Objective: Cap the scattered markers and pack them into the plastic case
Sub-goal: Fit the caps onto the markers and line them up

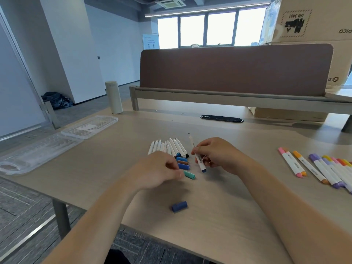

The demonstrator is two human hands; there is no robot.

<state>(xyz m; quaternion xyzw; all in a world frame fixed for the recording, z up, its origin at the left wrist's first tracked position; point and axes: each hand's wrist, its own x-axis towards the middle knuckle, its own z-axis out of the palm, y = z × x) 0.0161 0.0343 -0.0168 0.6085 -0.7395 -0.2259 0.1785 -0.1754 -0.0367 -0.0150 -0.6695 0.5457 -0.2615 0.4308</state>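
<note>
The person's right hand is curled around a white marker, gripping it mid-barrel. Its bare dark tip points away from the person and its dark blue end points toward them. The left hand, fingers bent, appears to pinch the end of a teal cap lying on the surface, though the fingertips are blurred.

Just beyond the teal cap, between the two hands, a few loose caps in blues and brown lie stacked in a short row. Behind them a cluster of uncapped markers lies side by side, tips away. A dark blue cap lies alone nearer the person.

Far to the right, a group of capped markers in pink, orange, purple and yellow lies in a row. Far to the left, the clear plastic case lies open, and no markers can be seen in it. A pale bottle stands behind it.

Capping looks roughly half done, and packing has not begun.
</note>
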